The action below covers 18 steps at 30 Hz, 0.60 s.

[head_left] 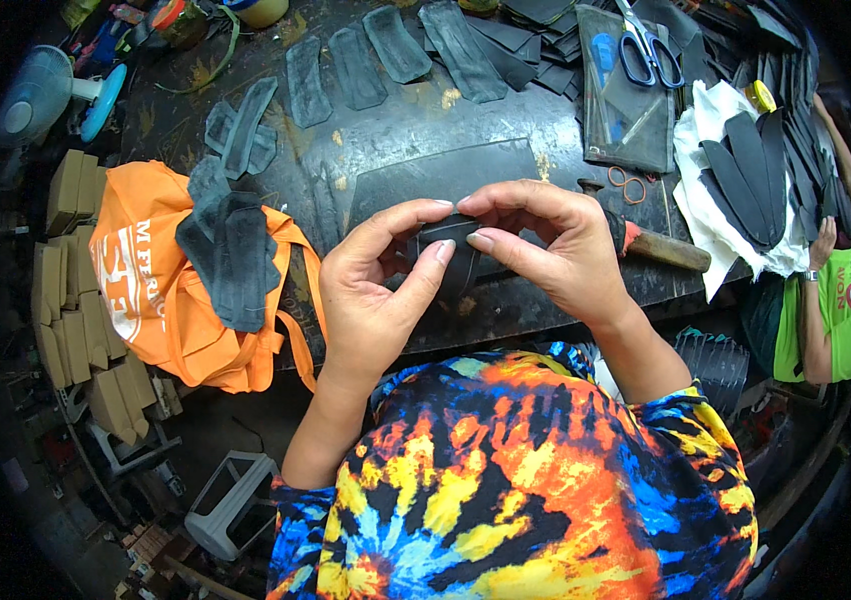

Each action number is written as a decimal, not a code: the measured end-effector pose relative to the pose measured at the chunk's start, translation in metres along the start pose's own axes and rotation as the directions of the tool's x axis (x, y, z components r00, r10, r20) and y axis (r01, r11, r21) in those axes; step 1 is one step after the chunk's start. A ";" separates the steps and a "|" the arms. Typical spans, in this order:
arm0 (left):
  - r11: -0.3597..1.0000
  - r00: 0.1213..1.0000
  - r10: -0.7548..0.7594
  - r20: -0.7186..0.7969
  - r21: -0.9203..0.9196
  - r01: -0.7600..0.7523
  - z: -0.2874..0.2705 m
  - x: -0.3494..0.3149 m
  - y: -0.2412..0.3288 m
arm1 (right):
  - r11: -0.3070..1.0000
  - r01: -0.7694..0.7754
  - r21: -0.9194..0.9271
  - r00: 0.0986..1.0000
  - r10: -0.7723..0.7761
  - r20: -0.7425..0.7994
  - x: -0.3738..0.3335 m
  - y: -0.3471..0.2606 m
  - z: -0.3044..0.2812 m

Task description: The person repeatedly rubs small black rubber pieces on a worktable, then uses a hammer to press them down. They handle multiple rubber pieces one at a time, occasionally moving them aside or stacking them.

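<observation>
Between my two hands, above the near edge of the dark worktable, is a small black piece of leather-like material with a pale line along it. My left hand pinches its left side between thumb and fingers. At its right side my right hand pinches it the same way, thumb and fingertips close to the left hand's. The lower part of the piece hangs down below the fingers. Just right of my right hand lies a hammer with a wooden handle. Behind my hands a flat black sheet lies on the table.
An orange bag with black cut pieces on it sits at left. More black pieces lie along the back. Blue-handled scissors rest on a pouch. White cloth lies right, near another person's arm.
</observation>
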<state>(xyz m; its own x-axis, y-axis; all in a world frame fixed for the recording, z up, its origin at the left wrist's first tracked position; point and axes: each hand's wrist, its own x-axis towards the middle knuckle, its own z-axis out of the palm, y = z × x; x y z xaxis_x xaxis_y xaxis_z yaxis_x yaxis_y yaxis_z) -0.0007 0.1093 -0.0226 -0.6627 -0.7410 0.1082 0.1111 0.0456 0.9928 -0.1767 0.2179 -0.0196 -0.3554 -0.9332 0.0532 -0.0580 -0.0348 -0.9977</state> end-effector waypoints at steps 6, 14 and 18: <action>0.996 0.996 -0.088 0.012 -0.002 0.088 -0.004 -0.001 -0.002 | 0.997 0.007 -0.080 1.000 -0.009 -0.022 0.001 0.002 0.000; 0.993 0.992 -0.119 0.041 -0.017 0.120 -0.005 0.000 -0.004 | 0.992 -0.022 -0.124 0.999 0.018 -0.031 0.000 0.002 0.001; 0.990 0.990 -0.135 0.044 -0.028 0.136 -0.005 0.000 -0.005 | 0.989 -0.017 -0.146 0.999 0.012 -0.034 0.000 0.002 0.001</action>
<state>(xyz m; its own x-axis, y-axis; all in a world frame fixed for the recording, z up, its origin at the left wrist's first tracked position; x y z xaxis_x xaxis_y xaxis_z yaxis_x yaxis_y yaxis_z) 0.0020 0.1059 -0.0275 -0.7039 -0.7099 -0.0243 0.0408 -0.0745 0.9964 -0.1763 0.2176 -0.0217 -0.3876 -0.9209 0.0422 -0.1871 0.0338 -0.9818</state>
